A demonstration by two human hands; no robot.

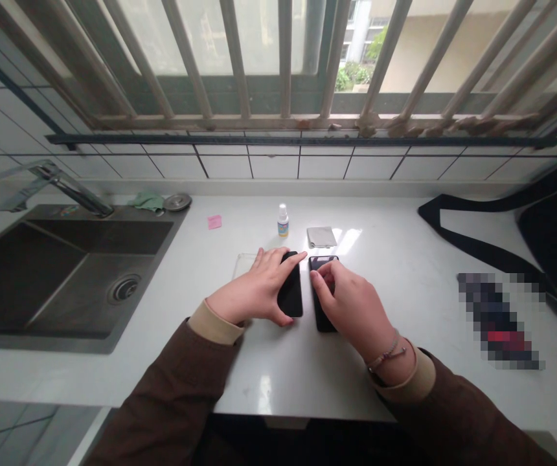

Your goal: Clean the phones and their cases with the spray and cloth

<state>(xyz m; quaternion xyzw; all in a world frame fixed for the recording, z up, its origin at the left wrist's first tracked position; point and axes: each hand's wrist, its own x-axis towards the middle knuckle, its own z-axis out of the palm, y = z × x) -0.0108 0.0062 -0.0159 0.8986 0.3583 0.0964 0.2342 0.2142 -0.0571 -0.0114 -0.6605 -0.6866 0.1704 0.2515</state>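
Note:
Two dark smartphones lie side by side on the white counter (259, 369). My left hand (263, 281) spans the left smartphone (292, 294), thumb at its near end and fingers at its far end, the index finger stretched past the far corner. Partly under that hand is a clear, thin-edged piece (241, 262), perhaps a phone case. Over the right smartphone (324, 317) is my right hand (349, 294), its fingers curled and thumb and forefinger close together near the left edge. Whatever may be between those fingertips is too small to make out.
Behind the phones stand a small white spray bottle (283, 223) and a folded grey cloth (322, 237). A pink paper (214, 222) lies farther left. The sink (89, 278) with its faucet (72, 191) is at left; a black strap (477, 249) and a pixelated object (502, 323) are at right.

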